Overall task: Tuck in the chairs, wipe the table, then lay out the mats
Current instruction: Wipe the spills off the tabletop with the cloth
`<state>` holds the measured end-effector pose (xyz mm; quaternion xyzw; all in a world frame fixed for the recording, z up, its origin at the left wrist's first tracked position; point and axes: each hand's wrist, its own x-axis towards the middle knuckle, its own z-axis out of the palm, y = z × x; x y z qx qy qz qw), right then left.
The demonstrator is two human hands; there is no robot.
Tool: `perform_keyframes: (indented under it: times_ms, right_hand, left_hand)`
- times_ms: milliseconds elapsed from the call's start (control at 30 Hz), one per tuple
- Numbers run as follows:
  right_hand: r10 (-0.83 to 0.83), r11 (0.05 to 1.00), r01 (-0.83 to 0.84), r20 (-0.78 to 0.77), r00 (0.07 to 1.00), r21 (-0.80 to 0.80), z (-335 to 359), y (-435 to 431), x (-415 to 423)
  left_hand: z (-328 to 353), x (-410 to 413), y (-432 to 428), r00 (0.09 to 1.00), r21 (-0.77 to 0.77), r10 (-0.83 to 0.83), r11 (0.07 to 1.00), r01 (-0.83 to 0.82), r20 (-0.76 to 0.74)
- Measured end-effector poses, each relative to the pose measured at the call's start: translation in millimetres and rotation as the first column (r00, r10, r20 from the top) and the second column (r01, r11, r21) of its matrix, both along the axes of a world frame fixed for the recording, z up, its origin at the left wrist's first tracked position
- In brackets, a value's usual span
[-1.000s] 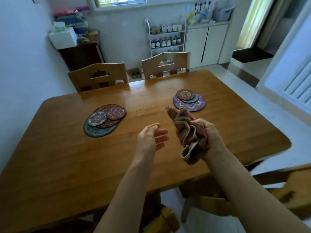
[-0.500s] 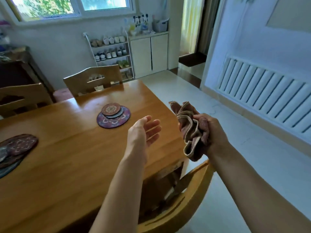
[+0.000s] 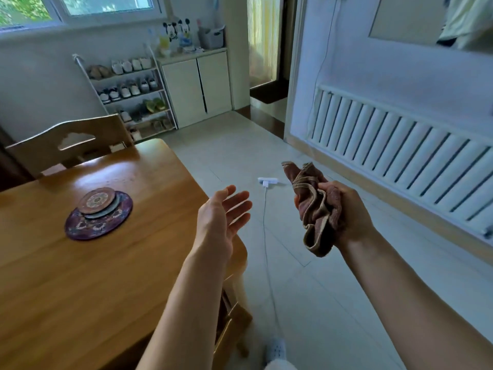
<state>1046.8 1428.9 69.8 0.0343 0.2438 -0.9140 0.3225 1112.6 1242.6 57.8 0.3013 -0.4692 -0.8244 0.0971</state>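
Wooden chair (image 3: pixel 232 325) slats show nearest, under the table's (image 3: pixel 80 289) near right corner, with the seat mostly hidden by the left forearm, so I cannot tell how far in it is. Above that corner the left hand (image 3: pixel 224 217) hangs palm up with its fingers straight and loose, holding nothing. The right hand (image 3: pixel 349 212) is out over the floor, well clear of the table's right edge, its fingers curled tight round a bunched brown cloth (image 3: pixel 314 209). Both hands keep the pose they had a second ago; what has changed is the view, which has swung right, so the second pile of mats has gone out of sight and the floor and radiator (image 3: pixel 400 156) have come in. That reads as the person rounding the table's right end, likely to deal with a chair before wiping. The table shows no wiping in progress. One stack of round patterned mats (image 3: pixel 98 213) sits unspread toward the far right corner, and a far chair (image 3: pixel 69 142) stands against the far edge. A white charger (image 3: pixel 267 180) and its cable lie on the floor. No writing is legible. Only the Mickey Mouse figures (image 3: pixel 177 26) on the cabinet (image 3: pixel 197 84) are recognisable.
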Motion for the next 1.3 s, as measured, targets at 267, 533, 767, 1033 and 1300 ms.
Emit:
perform_keyframes:
  times_ms: [267,533,767,1033,1300]
  right_hand:
    - [0.129,0.991,-0.127,0.050,0.990,-0.045,-7.9,-24.7,-122.8]
    - [0.330,0.915,-0.327,0.025,0.944,0.237,-1.0,-78.8,-231.3]
    - [0.389,0.911,-0.389,0.026,0.921,0.136,5.0,-118.9,-263.4]
    - [0.468,0.875,-0.462,-0.012,0.884,0.143,6.2,-179.6,-299.4]
    - [0.553,0.828,-0.548,-0.008,0.833,0.115,-9.1,-262.0,-371.8]
  left_hand:
    - [-13.4,-102.8,-12.2,0.993,0.067,0.116,0.991,-0.115,-0.022]
    - [-10.0,-201.1,-35.7,0.972,0.091,0.236,0.968,-0.235,0.003]
    - [0.3,-229.5,-62.3,0.951,0.067,0.308,0.950,-0.306,-0.026]
    - [1.8,-236.6,-101.4,0.894,0.043,0.447,0.894,-0.446,-0.024]
    - [-12.5,-277.6,-175.3,0.796,0.069,0.605,0.795,-0.602,-0.020]
